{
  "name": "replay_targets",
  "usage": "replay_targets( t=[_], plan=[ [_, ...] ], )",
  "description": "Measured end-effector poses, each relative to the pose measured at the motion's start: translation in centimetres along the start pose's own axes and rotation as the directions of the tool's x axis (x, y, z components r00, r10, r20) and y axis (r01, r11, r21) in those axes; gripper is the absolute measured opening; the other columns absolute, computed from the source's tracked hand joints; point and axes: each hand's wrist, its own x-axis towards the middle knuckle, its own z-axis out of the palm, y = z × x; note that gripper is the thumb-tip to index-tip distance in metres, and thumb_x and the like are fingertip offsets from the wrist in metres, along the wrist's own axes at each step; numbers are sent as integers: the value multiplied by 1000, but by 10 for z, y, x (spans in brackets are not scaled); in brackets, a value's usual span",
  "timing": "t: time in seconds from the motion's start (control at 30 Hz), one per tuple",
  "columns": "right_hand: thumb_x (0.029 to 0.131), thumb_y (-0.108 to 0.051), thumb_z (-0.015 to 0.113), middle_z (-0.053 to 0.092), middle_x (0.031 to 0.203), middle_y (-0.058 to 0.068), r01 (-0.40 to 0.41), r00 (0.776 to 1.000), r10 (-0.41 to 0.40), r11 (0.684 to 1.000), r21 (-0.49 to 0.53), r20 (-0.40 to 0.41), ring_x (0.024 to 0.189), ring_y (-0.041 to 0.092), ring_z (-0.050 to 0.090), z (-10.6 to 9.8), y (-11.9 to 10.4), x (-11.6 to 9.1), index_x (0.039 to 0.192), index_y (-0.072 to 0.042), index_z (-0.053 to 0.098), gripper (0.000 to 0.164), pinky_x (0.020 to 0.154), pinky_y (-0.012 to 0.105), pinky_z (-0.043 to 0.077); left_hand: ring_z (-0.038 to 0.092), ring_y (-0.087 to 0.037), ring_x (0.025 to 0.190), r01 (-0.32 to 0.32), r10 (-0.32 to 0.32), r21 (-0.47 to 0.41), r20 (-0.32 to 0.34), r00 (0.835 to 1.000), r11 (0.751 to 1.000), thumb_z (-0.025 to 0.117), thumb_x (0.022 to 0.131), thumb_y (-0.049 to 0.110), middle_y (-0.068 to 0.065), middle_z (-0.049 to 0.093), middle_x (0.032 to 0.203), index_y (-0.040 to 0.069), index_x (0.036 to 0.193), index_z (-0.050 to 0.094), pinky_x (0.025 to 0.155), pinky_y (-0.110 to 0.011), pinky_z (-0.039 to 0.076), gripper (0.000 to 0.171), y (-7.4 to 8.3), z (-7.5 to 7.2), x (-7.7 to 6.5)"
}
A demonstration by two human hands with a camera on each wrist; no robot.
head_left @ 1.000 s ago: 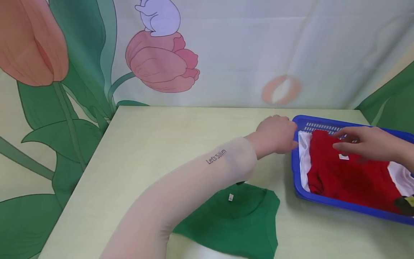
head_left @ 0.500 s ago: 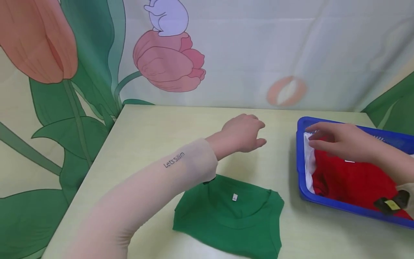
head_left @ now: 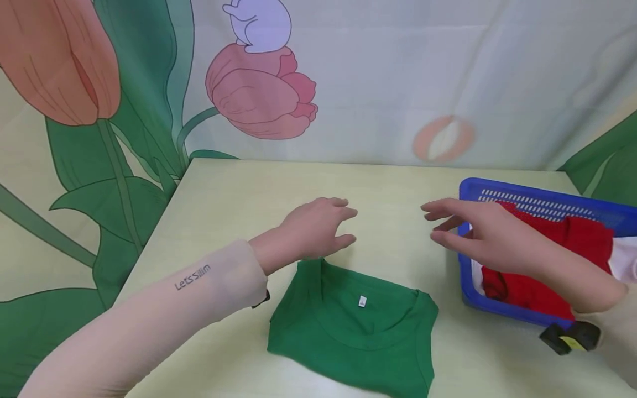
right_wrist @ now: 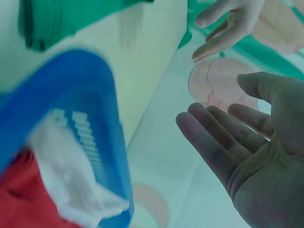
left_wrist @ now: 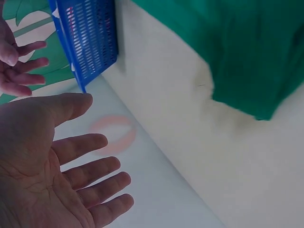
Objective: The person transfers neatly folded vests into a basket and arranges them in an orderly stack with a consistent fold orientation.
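A green shirt [head_left: 368,337] with a small white neck tag lies folded at the front middle of the table. Just above its back left corner hovers my left hand [head_left: 318,228], fingers spread and relaxed, holding nothing. My right hand [head_left: 490,235] is in the air over the left rim of the blue basket [head_left: 466,276]; its loosely bent fingers point left and hold nothing. Inside the basket lies a red garment [head_left: 587,235] on top of white cloth [head_left: 626,257], partly hidden by my right hand and forearm. Both palms show bare in the wrist views.
The pale table [head_left: 239,193] ends at the back against a hanging cloth [head_left: 368,83] printed with tulips and a white animal. The basket stands at the table's right side, running past the head view's edge.
My left hand has moved left from the basket's edge to above the green shirt. My right hand has moved left from over the red garment to the basket's left rim.
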Motion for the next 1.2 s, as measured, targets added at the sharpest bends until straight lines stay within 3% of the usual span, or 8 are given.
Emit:
replay_targets(
  t=[0.37,0.6,0.93,1.2],
  plan=[
    [102,-29,75,67,144,9,32,996,-43,992,125,80,121,27,72,29,-22,3,151,-15,58,54,86,36,65,52,-39,146,-38,37,-13,-110,993,999,71,104,33,-18,53,159,6,150,62,116,-50,48,53,-30,22,-50],
    [102,-23,74,67,143,10,88,987,-104,987,133,121,120,26,72,50,-30,-3,152,-12,58,54,89,35,64,54,-39,144,-60,57,-21,-128,990,998,74,102,32,-18,54,158,6,148,64,110,-51,53,53,-39,38,-72],
    [98,-21,79,72,134,5,198,976,-196,980,-8,99,114,22,73,89,-33,-18,149,-13,60,55,90,41,64,53,-36,146,-109,108,-14,-54,993,994,76,101,34,-15,50,163,9,151,61,110,-49,54,58,-46,64,-92],
    [99,-24,78,67,142,7,208,969,-197,977,-56,151,127,28,67,114,-28,-26,152,-13,57,58,98,48,61,47,-35,151,-193,194,6,-15,981,981,77,100,38,-15,44,166,10,154,57,117,-48,47,64,-48,81,-96]
  ],
)
